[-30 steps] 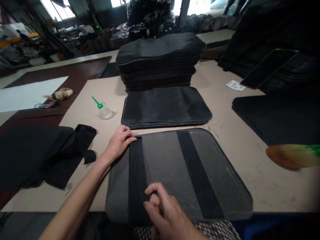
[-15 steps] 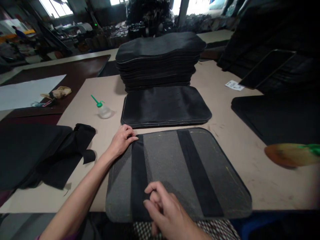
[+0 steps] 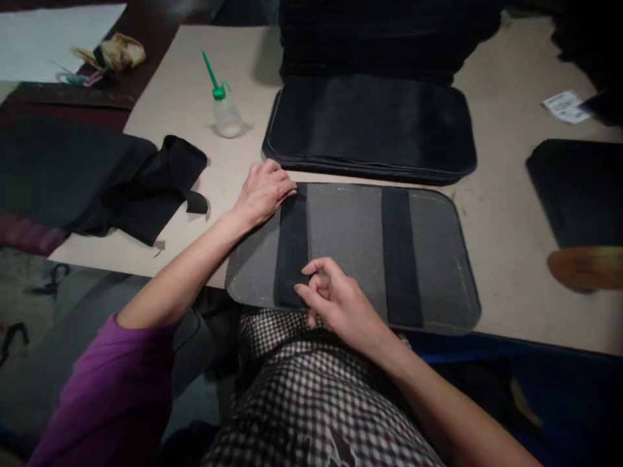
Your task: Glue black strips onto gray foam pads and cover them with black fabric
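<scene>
Tabletop (space rightward), 2 hands at panel edges

Here at the far edge, my left hand covers the grey panel's corner, and my own knuckles block what these fingertips grip, if anything. Down near me, my right hand masks a bit of the left dark strip; whatever sits inside those curled fingers, I can't see! Up top, the tall black stack is sliced off by the frame. Over right, the wooden-looking tool runs out of view, softly blurred, and the paper slip's print is too tiny to read.
</scene>
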The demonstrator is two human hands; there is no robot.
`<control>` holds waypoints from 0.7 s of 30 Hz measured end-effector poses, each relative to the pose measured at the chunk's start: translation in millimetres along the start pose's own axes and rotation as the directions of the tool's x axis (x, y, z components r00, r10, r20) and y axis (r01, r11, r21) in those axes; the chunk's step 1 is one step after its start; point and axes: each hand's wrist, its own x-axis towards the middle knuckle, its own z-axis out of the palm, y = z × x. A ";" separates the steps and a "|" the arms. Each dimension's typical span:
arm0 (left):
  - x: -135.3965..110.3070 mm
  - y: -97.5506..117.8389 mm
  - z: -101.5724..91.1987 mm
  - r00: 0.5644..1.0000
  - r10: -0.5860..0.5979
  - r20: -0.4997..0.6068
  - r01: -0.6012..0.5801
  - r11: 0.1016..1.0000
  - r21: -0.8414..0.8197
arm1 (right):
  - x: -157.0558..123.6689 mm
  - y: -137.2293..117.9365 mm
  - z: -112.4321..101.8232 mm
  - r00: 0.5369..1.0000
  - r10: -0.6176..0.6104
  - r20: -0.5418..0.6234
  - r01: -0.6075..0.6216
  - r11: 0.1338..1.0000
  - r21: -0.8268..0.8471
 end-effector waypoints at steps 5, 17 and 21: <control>-20.4 15.1 -7.4 0.998 -0.070 0.000 0.070 0.996 0.052 | -0.2 3.6 6.9 1.000 -0.029 0.007 0.029 1.000 -0.010; -31.5 22.0 -2.6 0.996 -0.087 -0.003 0.086 0.990 0.108 | 4.9 -20.1 15.4 0.996 -0.026 0.084 0.048 0.960 -0.275; -33.1 20.8 -0.7 0.997 -0.081 -0.008 0.082 0.991 0.104 | 6.2 -21.5 21.2 0.997 -0.020 0.080 0.038 0.971 -0.237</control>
